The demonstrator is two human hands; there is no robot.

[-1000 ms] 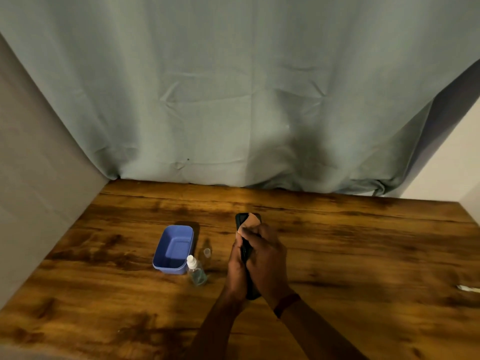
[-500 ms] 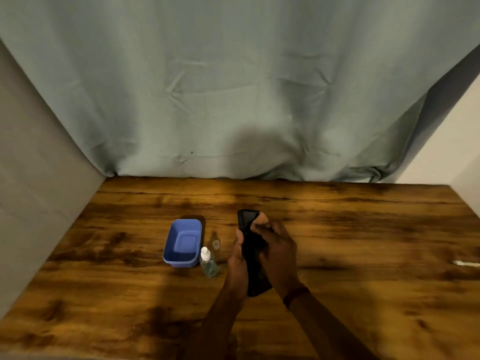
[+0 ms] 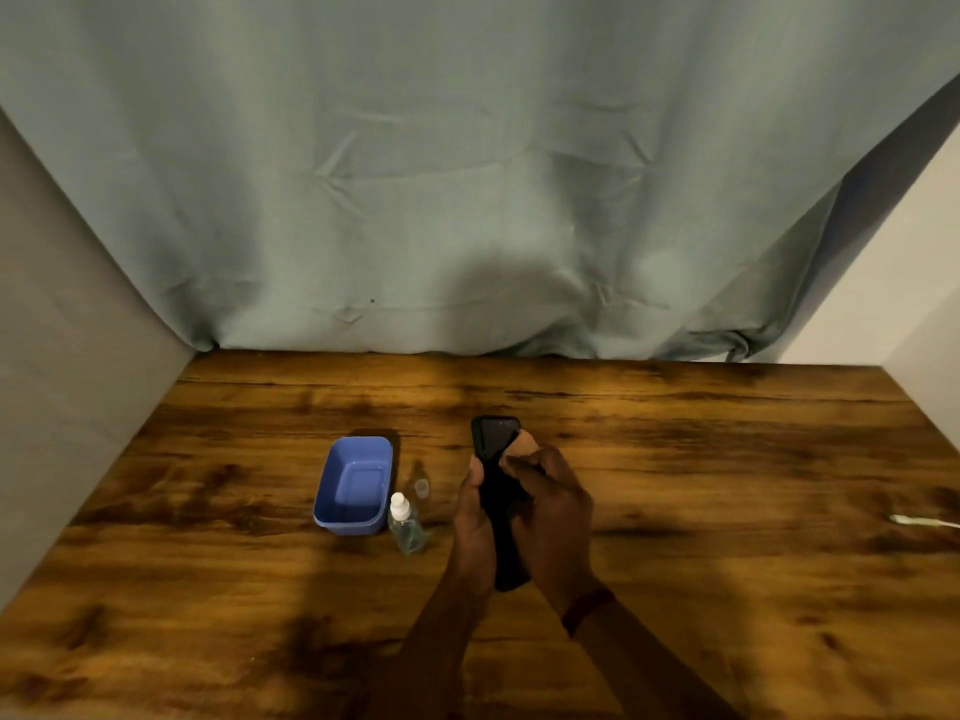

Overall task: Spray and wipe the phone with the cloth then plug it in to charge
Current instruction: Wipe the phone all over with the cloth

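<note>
Here, taking the phone (image 3: 497,449) as the landmark and going left to right: a blue tub (image 3: 353,485) is sitting well to its left on the table (image 3: 727,459); a spray bottle (image 3: 406,523) is standing just right of the tub, still left of the phone; a small clear cap (image 3: 422,489) is standing just behind the bottle; the left hand (image 3: 474,532) is gripping the phone by its left edge, fingers wrapping behind it and thumb lying along the side; the phone is being held above the table, its top end pointing away from the person; the right hand (image 3: 553,517) is curling over the phone's right side, fingertips pinching a pale cloth (image 3: 522,443) against its upper face; a red band (image 3: 587,610) is showing on that wrist; far right of the phone, a white cable (image 3: 922,521) is lying at the table's edge.
</note>
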